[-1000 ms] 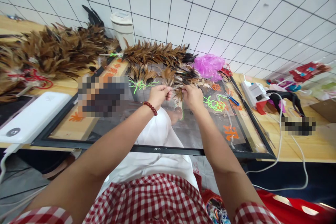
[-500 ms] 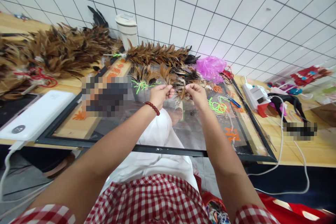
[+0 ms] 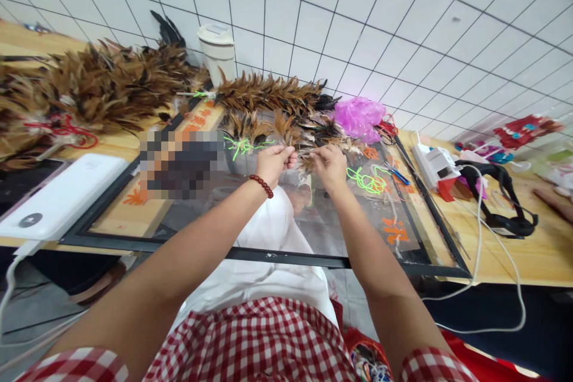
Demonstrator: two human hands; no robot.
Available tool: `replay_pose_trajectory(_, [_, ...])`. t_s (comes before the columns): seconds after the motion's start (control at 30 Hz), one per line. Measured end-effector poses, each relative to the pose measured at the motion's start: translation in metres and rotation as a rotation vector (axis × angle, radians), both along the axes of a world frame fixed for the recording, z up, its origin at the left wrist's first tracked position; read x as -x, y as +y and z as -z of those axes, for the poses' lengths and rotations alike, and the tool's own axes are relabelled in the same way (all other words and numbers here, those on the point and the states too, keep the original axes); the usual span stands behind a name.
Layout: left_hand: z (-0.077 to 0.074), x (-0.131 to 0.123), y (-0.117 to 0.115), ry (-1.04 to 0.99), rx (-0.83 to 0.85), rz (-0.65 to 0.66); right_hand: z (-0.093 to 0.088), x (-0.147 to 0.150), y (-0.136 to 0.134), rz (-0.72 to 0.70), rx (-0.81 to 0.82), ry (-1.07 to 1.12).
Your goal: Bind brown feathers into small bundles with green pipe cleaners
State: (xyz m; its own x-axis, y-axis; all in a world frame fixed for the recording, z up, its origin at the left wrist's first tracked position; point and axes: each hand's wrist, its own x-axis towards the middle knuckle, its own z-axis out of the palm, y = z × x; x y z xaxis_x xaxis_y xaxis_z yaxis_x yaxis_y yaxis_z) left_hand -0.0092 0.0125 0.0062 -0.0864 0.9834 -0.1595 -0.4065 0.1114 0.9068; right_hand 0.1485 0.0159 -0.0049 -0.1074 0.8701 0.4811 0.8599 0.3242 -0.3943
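Note:
My left hand (image 3: 274, 162) and my right hand (image 3: 328, 164) are held close together above a glass pane in a black frame (image 3: 250, 253). Both hands are closed in a pinch on a small bunch of brown feathers (image 3: 307, 162) that sits between them. A red bead bracelet (image 3: 262, 185) is on my left wrist. More loose brown feathers (image 3: 286, 128) lie on the glass just beyond my fingers, next to green string (image 3: 239, 144) and another tangle of green string (image 3: 364, 179).
A long feather duster (image 3: 268, 92) and a big pile of brown feathers (image 3: 98, 83) lie at the back left. A white cup (image 3: 217, 51) stands by the tiled wall. A white power bank (image 3: 58, 194), pink plastic (image 3: 358, 116), a power strip (image 3: 436, 164) and white cables (image 3: 478, 233) surround the frame.
My hands rose slightly and moved apart, then came back close together on the feather bunch. The view shifted a little to the right.

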Motion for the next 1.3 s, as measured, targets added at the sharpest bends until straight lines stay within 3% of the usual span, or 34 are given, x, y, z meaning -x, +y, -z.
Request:
replay_pose_trajectory(0.13, [0.006,0.001,0.007,0.183,-0.098,-0.069,-0.013,0.005,-0.011,-0.044,-0.068,-0.288])
replay_pose_trajectory(0.23, [0.011,0.001,0.010,0.315,-0.139,-0.082,-0.016,0.008,-0.016,-0.089,-0.091,-0.386])
replay_pose_trajectory(0.53, [0.022,0.004,0.005,0.558,-0.225,0.085,-0.015,0.012,-0.016,-0.088,-0.126,-0.372])
replay_pose_trajectory(0.67, [0.015,0.004,0.001,0.520,-0.173,0.115,-0.014,0.010,-0.014,-0.071,-0.088,-0.286])
replay_pose_trajectory(0.83, [0.005,0.002,0.003,0.318,-0.059,0.002,-0.009,-0.006,-0.002,0.126,-0.048,-0.112])
replay_pose_trajectory(1.13, [0.004,-0.001,0.001,0.277,-0.049,-0.002,0.012,0.005,0.001,0.111,0.080,-0.145])
replay_pose_trajectory(1.3, [0.003,-0.001,0.000,0.283,-0.064,-0.007,0.004,0.000,-0.001,0.118,0.036,-0.050])
